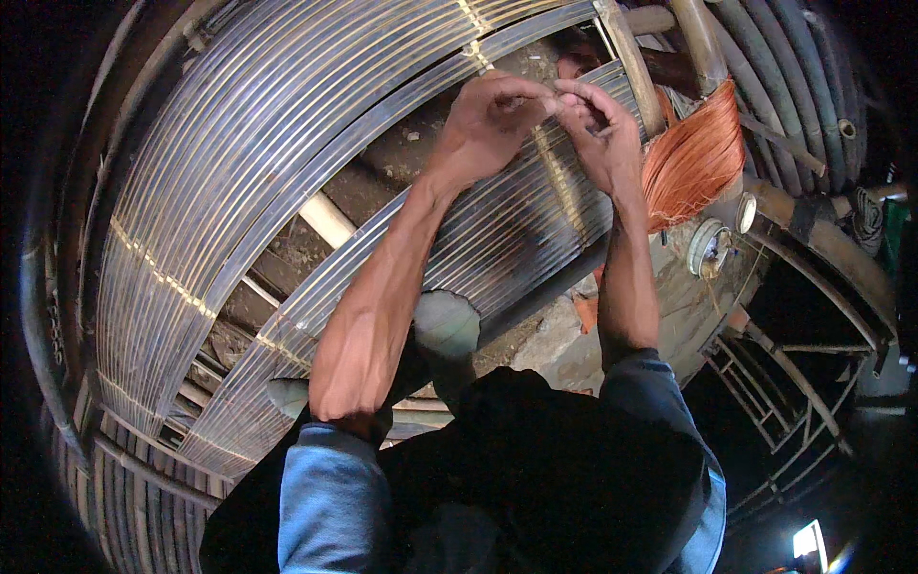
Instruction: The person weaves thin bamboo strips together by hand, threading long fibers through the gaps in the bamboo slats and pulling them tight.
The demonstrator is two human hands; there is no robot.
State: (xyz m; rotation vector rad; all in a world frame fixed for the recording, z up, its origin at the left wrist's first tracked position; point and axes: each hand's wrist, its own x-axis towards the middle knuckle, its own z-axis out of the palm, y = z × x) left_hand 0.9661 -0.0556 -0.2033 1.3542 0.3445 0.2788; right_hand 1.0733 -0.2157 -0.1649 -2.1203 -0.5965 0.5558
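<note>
My left hand (490, 126) and my right hand (604, 139) meet above a narrow slatted panel (507, 225), thumbs and fingertips pinched together. Whatever they hold between the fingertips is too small to make out. The panel's long dark strips lie side by side, crossed by a pale yellowish binding band (559, 187) just below my hands. A wider slatted panel (258, 124) of the same kind curves along the left, with similar bindings across it. Close to my right wrist lies a bundle of orange-red fibres (696, 158).
A pale pole (327, 220) shows in the gap between the panels. Bamboo poles (775, 67) are stacked at the far right. Right of the fibres sits a round whitish container (709, 249). A ladder-like bamboo frame (775, 392) stands at the lower right.
</note>
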